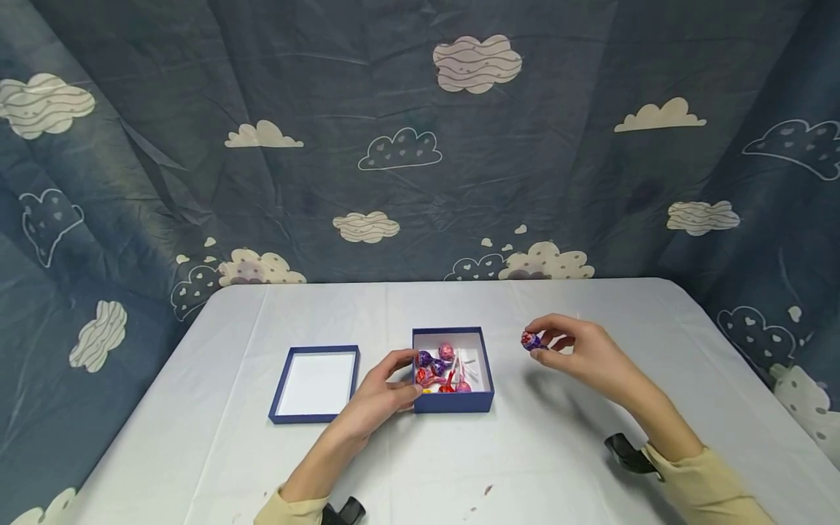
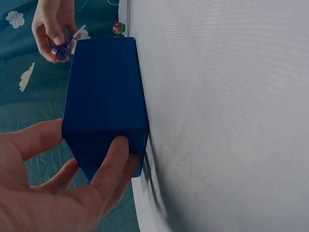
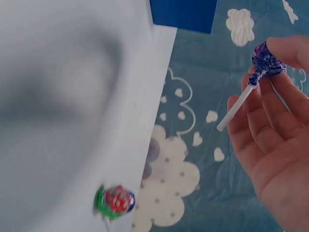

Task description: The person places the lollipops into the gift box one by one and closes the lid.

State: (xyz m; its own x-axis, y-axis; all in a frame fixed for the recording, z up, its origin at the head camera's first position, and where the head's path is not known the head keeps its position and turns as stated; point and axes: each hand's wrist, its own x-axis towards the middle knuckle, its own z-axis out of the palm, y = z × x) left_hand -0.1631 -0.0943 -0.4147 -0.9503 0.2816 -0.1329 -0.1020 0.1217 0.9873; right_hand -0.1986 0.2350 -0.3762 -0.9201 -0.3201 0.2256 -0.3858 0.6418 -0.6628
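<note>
A blue box [image 1: 454, 403] with a white inside stands at the middle of the table, holding several wrapped lollipops [image 1: 446, 352] in pink, purple and red. My left hand [image 1: 380, 390] holds the box at its left side; in the left wrist view its fingers [image 2: 113, 162] bend against the blue wall. To the right of the box and above the table, my right hand [image 1: 584, 354] pinches a purple-wrapped lollipop [image 3: 265, 63] between thumb and fingers. Its white stick points away from the palm in the right wrist view. A red and green lollipop [image 3: 116, 200] lies on the table below that hand.
The blue-rimmed box lid [image 1: 315, 384], white inside, lies left of the box. A white cloth covers the table [image 1: 525, 452]. Behind it hangs a dark curtain [image 1: 394, 197] with cloud prints. Small dark reddish marks [image 1: 488, 490] show near the front.
</note>
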